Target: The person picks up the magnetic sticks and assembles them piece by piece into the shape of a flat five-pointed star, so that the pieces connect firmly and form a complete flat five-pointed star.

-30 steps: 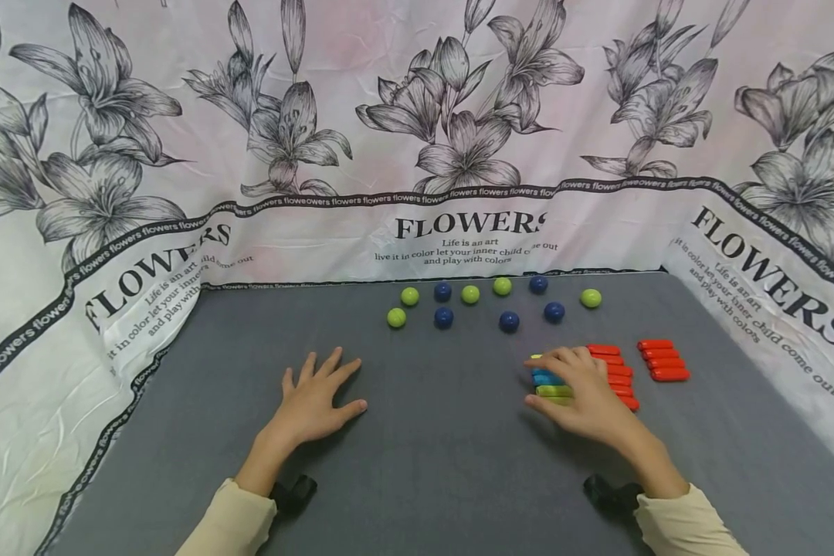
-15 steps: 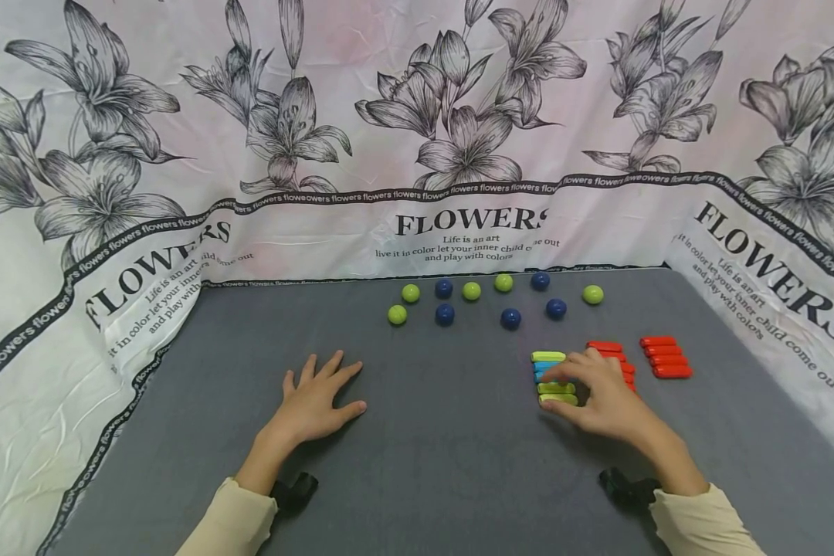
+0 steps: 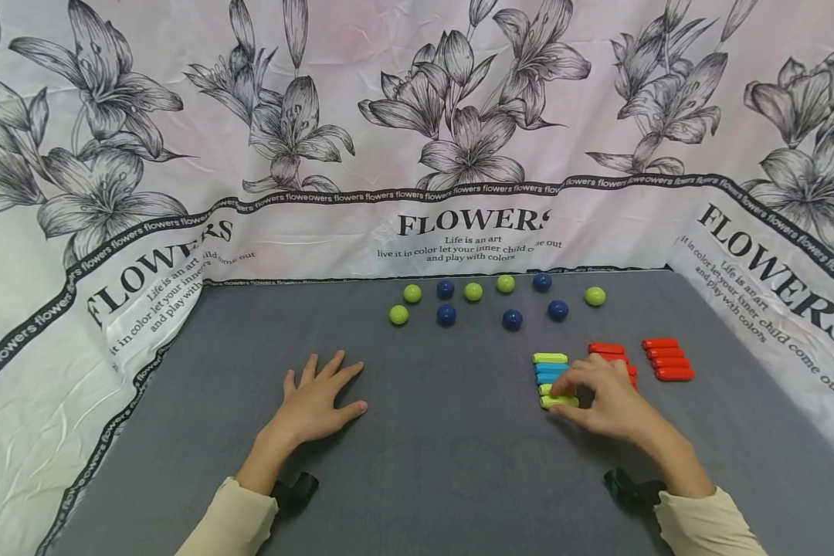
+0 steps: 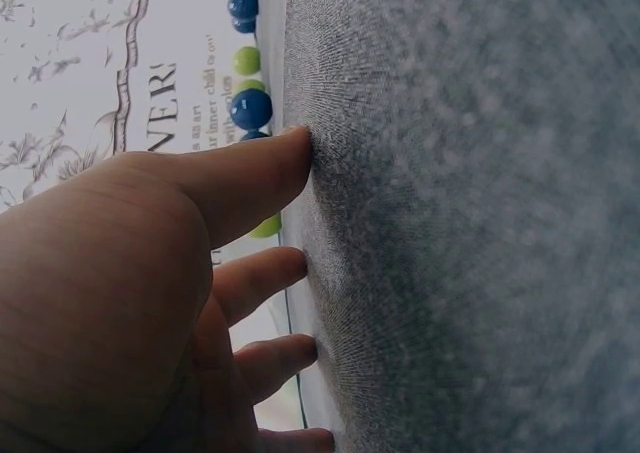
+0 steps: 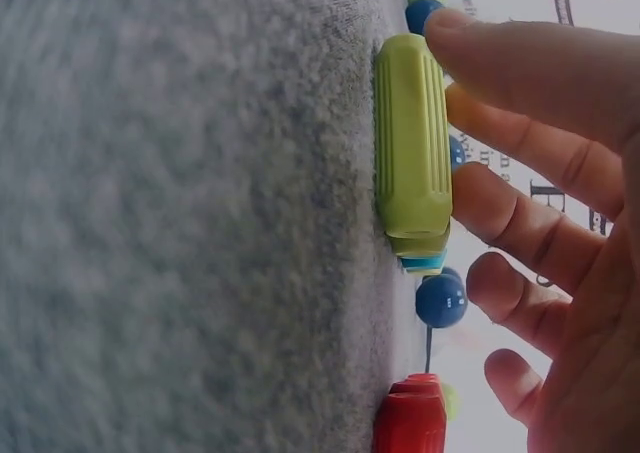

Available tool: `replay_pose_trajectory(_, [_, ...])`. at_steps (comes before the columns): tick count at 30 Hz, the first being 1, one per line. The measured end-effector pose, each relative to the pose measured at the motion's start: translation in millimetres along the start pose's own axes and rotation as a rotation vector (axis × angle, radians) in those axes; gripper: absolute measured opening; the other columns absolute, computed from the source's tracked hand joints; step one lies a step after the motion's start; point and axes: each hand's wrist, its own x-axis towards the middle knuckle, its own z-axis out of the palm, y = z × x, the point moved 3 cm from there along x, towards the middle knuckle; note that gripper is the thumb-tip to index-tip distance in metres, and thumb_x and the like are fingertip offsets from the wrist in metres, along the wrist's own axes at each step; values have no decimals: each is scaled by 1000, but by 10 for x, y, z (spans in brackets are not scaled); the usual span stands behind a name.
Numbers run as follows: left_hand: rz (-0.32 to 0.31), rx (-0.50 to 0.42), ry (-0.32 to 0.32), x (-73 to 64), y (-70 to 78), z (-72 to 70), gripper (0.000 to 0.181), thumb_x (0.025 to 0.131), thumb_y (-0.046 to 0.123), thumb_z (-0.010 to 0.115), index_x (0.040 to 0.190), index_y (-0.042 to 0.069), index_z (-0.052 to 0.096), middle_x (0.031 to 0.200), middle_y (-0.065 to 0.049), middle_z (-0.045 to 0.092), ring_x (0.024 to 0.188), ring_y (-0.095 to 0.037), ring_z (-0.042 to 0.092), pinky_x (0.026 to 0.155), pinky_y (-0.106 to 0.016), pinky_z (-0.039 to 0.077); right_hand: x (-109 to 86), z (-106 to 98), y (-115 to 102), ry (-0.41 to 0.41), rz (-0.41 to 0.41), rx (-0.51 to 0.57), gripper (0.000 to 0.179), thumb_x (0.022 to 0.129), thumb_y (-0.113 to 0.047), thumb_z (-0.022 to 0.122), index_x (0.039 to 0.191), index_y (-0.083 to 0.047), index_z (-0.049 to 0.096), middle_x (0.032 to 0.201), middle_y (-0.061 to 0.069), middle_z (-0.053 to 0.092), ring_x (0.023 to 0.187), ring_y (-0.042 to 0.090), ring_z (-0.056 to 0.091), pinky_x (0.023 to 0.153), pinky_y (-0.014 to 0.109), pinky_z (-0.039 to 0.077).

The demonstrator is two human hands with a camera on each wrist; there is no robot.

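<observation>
In the head view, my right hand (image 3: 608, 394) hovers with bent fingers over the near end of a row of short plastic sticks. The nearest is a yellow-green stick (image 3: 558, 402), ribbed along its sides in the right wrist view (image 5: 412, 143). Thumb and index fingertips are close beside it, apart from each other; contact is unclear. Behind it lie another yellow-green stick, blue sticks (image 3: 550, 374) and a far yellow-green stick (image 3: 550, 358). Red sticks (image 3: 606, 348) are partly hidden by this hand. My left hand (image 3: 316, 401) rests on the grey cloth with fingers spread, holding nothing.
Several green balls (image 3: 472, 292) and blue balls (image 3: 512, 320) are scattered near the table's back edge. A second group of red sticks (image 3: 669, 363) lies at the right. White flower-printed fabric (image 3: 306, 239) rises behind and beside the grey tabletop (image 3: 445, 463).
My right hand has moved slightly right and toward me, its thumb and index drawing closer together by the nearest yellow-green stick. The left hand stays put.
</observation>
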Motion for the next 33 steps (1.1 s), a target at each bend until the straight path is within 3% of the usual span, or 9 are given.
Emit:
replay_pose_trajectory(12, [-4,9,-1,6,-10,7,68,97,45,66,156,24,43,169,-14,25,154,-54,10,111,-81,4,-10,-30,30,-29,34,-8,28,70,-23,93,88,-33,73,84,-18,64,88,8,48,77,38,19])
replay_pose_trajectory(24, [8,11,0,14,-10,22,68,96,46,66,156,24,43,169,-15,25,154,-55,10,111,-82,6,-29,-75,63,24,29,-14,30,69,-20,94,88,-29,73,85,-15,65,84,5,51,77,37,19])
replay_pose_trajectory(33, [5,22,-3,22,-29,23,69,97,47,65,157,25,41,169,-13,23,155,-53,9,112,-81,6,-29,-64,77,-17,47,-6,29,70,-23,94,90,-31,74,85,-15,65,86,4,49,78,38,18])
